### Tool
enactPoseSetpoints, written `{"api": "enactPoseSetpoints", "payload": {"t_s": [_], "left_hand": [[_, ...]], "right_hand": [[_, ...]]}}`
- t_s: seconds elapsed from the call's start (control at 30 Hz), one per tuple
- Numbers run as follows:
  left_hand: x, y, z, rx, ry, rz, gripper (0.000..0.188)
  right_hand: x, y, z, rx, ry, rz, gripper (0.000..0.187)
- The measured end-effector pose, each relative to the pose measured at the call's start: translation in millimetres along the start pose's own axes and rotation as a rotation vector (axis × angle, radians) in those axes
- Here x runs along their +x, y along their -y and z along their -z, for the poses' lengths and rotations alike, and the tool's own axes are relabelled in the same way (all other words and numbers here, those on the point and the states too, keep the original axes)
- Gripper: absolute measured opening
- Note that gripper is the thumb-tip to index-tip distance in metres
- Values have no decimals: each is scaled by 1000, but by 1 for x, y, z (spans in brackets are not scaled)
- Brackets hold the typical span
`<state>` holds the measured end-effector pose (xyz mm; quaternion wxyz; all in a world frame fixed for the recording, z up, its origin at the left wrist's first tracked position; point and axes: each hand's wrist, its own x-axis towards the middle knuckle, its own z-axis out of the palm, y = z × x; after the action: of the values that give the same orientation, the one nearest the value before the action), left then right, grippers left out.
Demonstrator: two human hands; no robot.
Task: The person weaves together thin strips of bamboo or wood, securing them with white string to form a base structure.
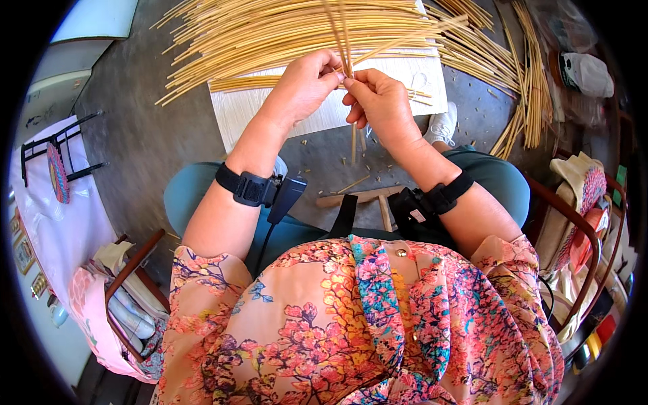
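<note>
The left hand (305, 84) and the right hand (379, 101) are meeting over the person's knees, both pinching a few thin pale straws (344, 40). The left fingers are curling closed around the straws from the left, thumb pressing near the fingertips; the right hand is closing on them just below and to the right, thumb and forefinger nipped tight. The straws are running up from the two grips toward the top of the view, fanning slightly, and one end is hanging down below the right hand.

A big heap (283, 34) of the same straws is lying across a pale board (418, 81) on the grey floor (135, 135), just beyond the hands. More bundles (526, 81) are lying to the right of it. Short cut bits (351, 182) are littering the floor between the knees.

Both wrists are wearing black bands (251, 189); the right one is carrying a small white label (417, 215), rectangular, its print too small to tell. At the far left a round woven disc (58, 172) in pink and blue is leaning on a black rack (47, 145). At the right a similar woven piece (588, 183) is sitting on a chair, with small green, red and yellow packages (601, 334) by the edge, blurred.
</note>
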<state>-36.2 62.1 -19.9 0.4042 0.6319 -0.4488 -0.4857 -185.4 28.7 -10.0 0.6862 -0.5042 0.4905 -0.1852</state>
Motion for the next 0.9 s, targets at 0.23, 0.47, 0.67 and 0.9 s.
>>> {"api": "enactPoseSetpoints", "payload": {"t_s": [0.23,0.47,0.67,0.9], "left_hand": [[-6,-17,10,-259,86,172,13],[-8,-12,9,-429,67,167,14],[-9,-16,4,-411,15,101,13],[-11,-18,2,-511,32,74,13]], "right_hand": [[-11,11,-4,213,33,2,21],[-9,7,-7,248,38,6,21],[-8,7,-8,348,43,-10,21],[-10,11,-6,160,-25,17,22]]}}
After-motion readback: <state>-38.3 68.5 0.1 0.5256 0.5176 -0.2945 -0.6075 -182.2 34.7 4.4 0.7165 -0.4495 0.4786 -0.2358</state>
